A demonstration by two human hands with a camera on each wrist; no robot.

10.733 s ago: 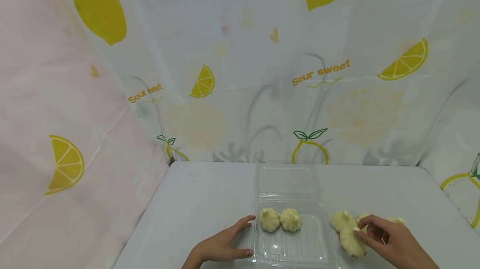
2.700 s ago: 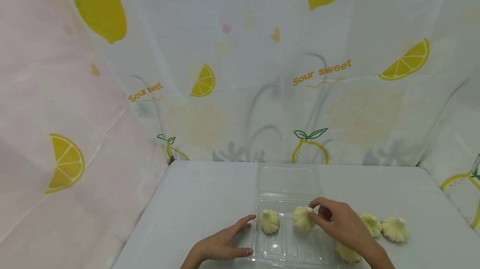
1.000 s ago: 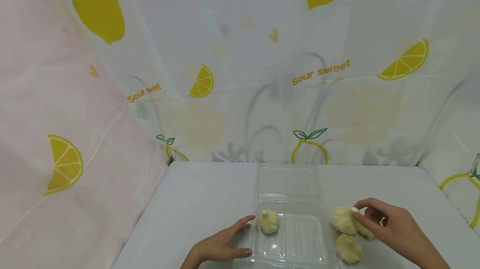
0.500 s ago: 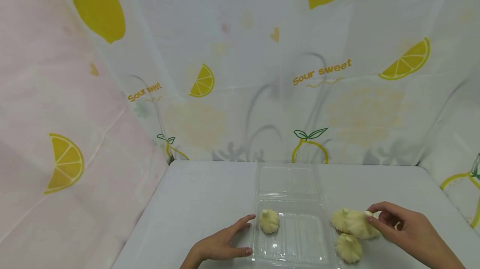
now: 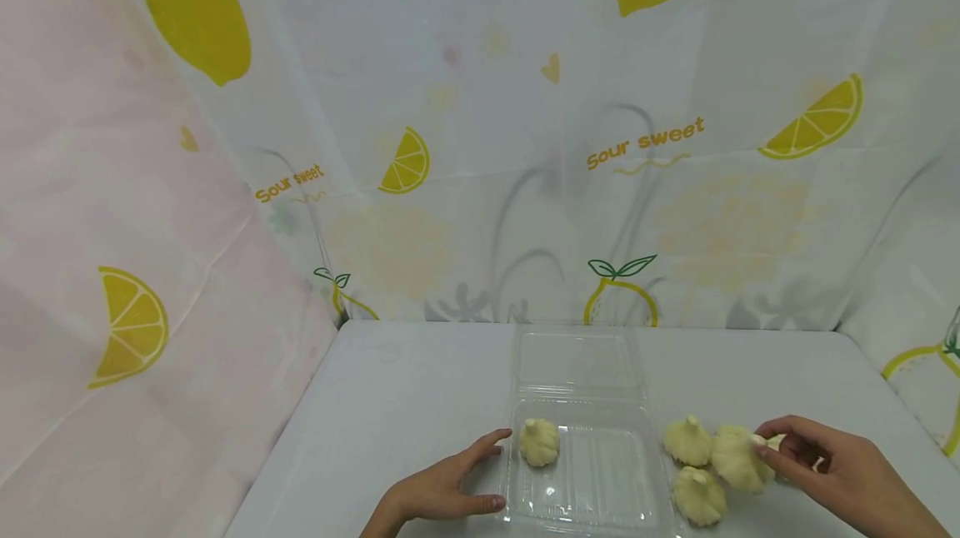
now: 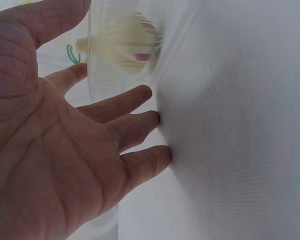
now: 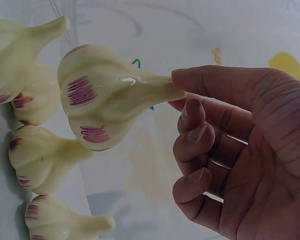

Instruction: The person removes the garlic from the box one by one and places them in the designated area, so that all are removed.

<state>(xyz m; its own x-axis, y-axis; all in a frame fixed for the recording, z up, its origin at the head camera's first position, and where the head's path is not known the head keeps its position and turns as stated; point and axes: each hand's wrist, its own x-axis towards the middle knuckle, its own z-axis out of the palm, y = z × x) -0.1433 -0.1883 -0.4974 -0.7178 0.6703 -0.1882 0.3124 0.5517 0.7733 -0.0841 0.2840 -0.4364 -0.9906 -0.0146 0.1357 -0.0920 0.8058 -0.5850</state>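
Observation:
My right hand (image 5: 832,467) pinches a garlic bulb (image 7: 102,97) by its stem between thumb and fingers. In the right wrist view this bulb, cream with purple streaks, is tilted and held apart from the bulbs below. Beside it in the head view lie a garlic bulb (image 5: 687,440) and a nearer garlic bulb (image 5: 699,496); others are partly hidden behind the hand. My left hand (image 5: 446,488), fingers spread, is at the left edge of the clear plastic container (image 5: 615,471). One garlic bulb (image 5: 538,442) sits in the container's back left corner.
The container's hinged lid (image 5: 576,363) lies folded back behind it. A white table (image 5: 405,388) carries everything. A lemon-print cloth (image 5: 480,213) hangs behind and to the sides. Garlic bulbs cluster close to the container's right side.
The container held two bulbs; my right hand lifted the right one out and carried it right, among the other bulbs. Lately it moved farther right. My left hand stayed put.

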